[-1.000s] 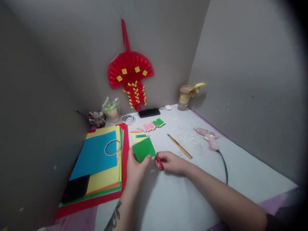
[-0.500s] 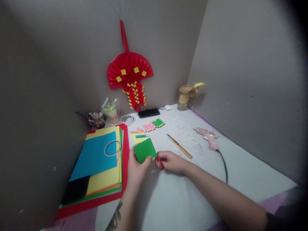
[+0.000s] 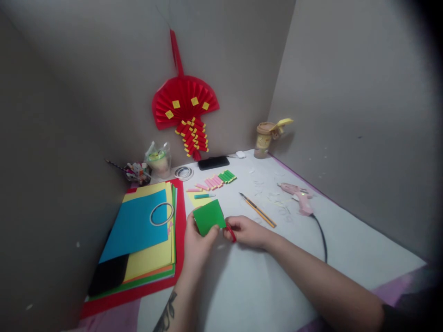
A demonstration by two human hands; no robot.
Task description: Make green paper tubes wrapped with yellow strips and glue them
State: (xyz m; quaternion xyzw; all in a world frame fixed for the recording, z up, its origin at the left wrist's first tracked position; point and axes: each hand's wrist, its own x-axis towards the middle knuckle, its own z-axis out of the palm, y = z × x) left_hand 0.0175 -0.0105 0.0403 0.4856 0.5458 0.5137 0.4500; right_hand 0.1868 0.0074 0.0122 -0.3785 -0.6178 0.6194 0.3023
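My left hand [image 3: 200,240] pinches a square of green paper [image 3: 208,216], thumb on top and fingers beneath. Close on its right, my right hand [image 3: 246,231] is closed around the red handles of a pair of scissors [image 3: 230,231]. The scissor blades are hidden, apparently behind the lower right edge of the paper. Beyond the hands lie pink paper rolls [image 3: 213,182] and green paper rolls [image 3: 227,176] with yellow ends. A teal-capped marker [image 3: 203,196] rests on a piece of yellow paper [image 3: 195,200].
Coloured sheets [image 3: 138,226] are stacked at left, topped by a tape ring [image 3: 161,214]. A craft knife and pencil-like tool [image 3: 258,210] lie right of centre, near a pink glue gun [image 3: 300,197] with a cord. Behind stand a phone [image 3: 213,163], a cup [image 3: 263,140] and a red fan decoration [image 3: 186,103].
The view has shifted very slightly. Both hands keep their holds, and the green paper looks turned a touch beside the scissors.
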